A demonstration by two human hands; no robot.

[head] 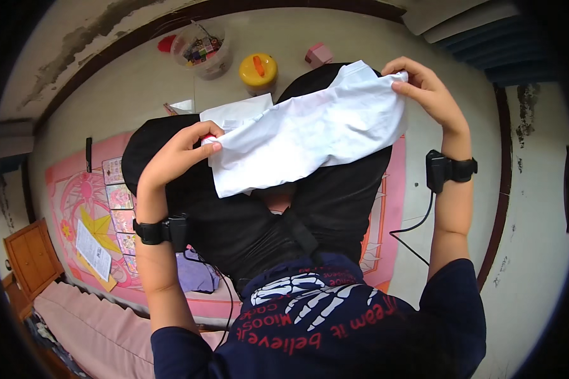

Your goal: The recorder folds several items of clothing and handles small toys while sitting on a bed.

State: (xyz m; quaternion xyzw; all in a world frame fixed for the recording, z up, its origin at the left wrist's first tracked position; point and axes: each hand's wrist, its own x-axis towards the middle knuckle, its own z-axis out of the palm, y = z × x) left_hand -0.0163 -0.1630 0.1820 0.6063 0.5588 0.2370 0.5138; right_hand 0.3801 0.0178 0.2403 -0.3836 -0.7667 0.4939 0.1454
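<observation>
A white cloth garment (308,132) is stretched between my two hands, above my black-trousered legs (251,227). My left hand (185,149) pinches its left edge between thumb and fingers, with a bit of red showing at the fingertips. At the upper right corner, my right hand (417,90) grips the other end, thumb in front and fingers behind. Part of the fabric is doubled behind the front layer, so its full shape is hidden. A second white flap (239,111) shows behind the left half; whether it belongs to the same garment I cannot tell.
Past my knees stand a clear plastic tub (175,47) of small items, a yellow-lidded container (265,64) and a pink box (319,54). A pink patterned mat (61,189) lies under me, with a printed paper (94,249) and purple cloth (197,272) at left. Cables hang from both forearm straps.
</observation>
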